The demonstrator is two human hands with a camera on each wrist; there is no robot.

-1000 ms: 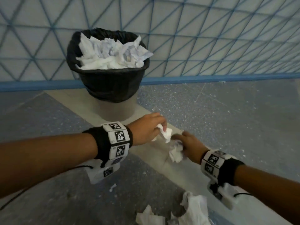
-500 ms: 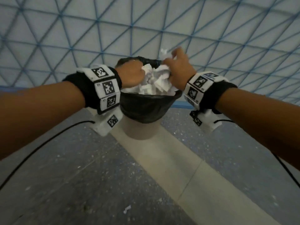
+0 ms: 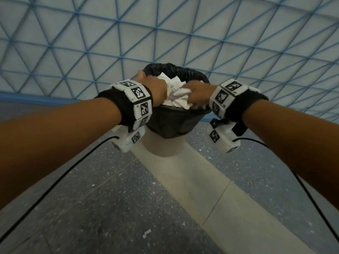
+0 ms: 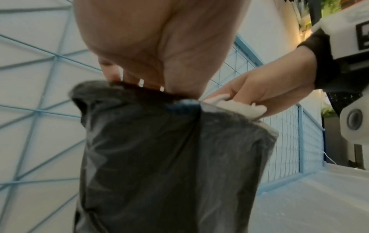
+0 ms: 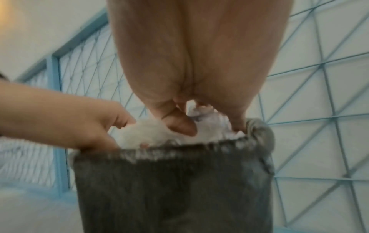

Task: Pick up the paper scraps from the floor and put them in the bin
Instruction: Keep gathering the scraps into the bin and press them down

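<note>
Paper scraps [image 3: 177, 97] heaped past bin [image 3: 172, 121] rim, both hands pressing.

A bin [image 3: 174, 123] stands on the floor [image 3: 113, 208] against the far wall [image 3: 165, 33], crumpled paper [image 3: 176, 96] heaped inside. Two hands press on the heap: left hand [image 3: 156, 90] at left, right hand [image 3: 199, 94] at right. One scrap [image 3: 146, 233] lies on the near floor.

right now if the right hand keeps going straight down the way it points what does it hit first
Most likely the crumpled paper heaped in the bin. The right hand already presses its thumb and fingers into that pile at the rim, so nothing else lies in between; deeper contents are hidden.
</note>
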